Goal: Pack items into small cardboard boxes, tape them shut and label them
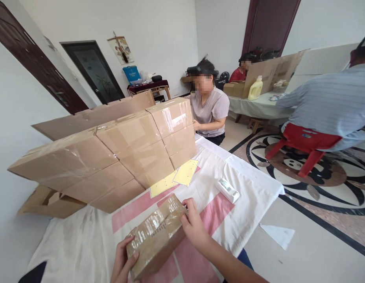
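A small brown cardboard box (159, 232), sealed with shiny clear tape, lies on the cloth-covered table in front of me. My left hand (123, 257) grips its near left end, thumb on the side and fingers over the top edge. At the far right end, my right hand (194, 222) has thumb and fingers bent together at the box's edge; whether they pinch a bit of tape there is too small to tell. Two yellow dotted sheets (187, 173) lie partly overlapping beyond the box. To their right rests a white oblong device (227, 190) with a glossy top.
Stacked taped cartons (132, 137) form a wall along the table's far left side. An open carton (49, 202) sits at its left end. Across the table is a person (210, 102); another sits on a red stool (309, 143) at right. The table edge (259, 216) runs along the right.
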`<state>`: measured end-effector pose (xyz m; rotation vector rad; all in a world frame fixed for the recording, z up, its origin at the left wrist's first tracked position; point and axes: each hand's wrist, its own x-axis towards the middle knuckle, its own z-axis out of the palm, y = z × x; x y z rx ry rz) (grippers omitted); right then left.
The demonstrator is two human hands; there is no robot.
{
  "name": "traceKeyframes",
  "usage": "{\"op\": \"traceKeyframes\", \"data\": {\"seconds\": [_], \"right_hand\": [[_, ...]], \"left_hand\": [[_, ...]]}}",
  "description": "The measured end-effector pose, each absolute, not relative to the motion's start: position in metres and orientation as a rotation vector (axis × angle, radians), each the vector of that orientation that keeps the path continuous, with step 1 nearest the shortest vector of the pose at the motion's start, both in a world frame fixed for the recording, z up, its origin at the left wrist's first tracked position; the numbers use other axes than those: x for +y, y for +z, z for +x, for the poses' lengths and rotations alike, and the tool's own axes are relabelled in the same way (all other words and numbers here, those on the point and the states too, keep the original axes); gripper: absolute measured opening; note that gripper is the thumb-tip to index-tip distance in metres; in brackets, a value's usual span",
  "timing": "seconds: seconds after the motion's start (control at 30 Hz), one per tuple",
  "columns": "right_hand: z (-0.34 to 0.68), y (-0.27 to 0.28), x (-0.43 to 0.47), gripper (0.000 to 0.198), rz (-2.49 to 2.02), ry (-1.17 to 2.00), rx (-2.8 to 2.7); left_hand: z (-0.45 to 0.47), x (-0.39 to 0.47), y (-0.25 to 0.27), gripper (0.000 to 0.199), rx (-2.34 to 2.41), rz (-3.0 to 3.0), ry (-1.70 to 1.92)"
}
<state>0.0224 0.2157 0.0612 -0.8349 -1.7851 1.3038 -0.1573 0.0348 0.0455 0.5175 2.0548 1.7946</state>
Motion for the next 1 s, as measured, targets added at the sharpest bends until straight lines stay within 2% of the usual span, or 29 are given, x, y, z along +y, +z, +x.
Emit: {"op": "traceKeyframes", "data": {"seconds": [0.4,0.57,0.67,0.77,0.83,0.87,0.93,1.0], "right_hand": [[0.022,0.072,0.218,0.045,-0.815,1.326,-1.904],[0.065,0.064,0.249,0.039,-0.666,1.376,-1.815],[0.122,0.049,0.290,0.034,-0.931,1.059,-1.659],[0.174,0.035,0.332,0.038,-1.336,0.903,-1.665],[0.193,0.031,0.351,0.040,-1.476,0.937,-1.734],[0.197,0.030,0.358,0.039,-1.505,0.959,-1.770],[0.199,0.030,0.367,0.040,-1.552,0.982,-1.833],[0.196,0.032,0.373,0.042,-1.619,0.981,-1.897]], "left_hand": [[-0.153,0.034,0.064,0.046,2.039,0.439,1.673],[-0.144,0.026,0.071,0.041,2.225,0.591,1.657],[-0.131,0.020,0.083,0.039,2.552,0.799,1.669],[-0.103,0.034,0.091,0.022,2.824,1.055,1.910],[-0.073,0.064,0.089,0.012,2.628,1.484,1.982],[-0.055,0.085,0.085,0.011,2.409,1.777,1.828],[-0.018,0.138,0.074,0.022,2.080,2.063,1.550],[0.014,0.195,0.056,0.051,1.950,2.104,1.284]]}}
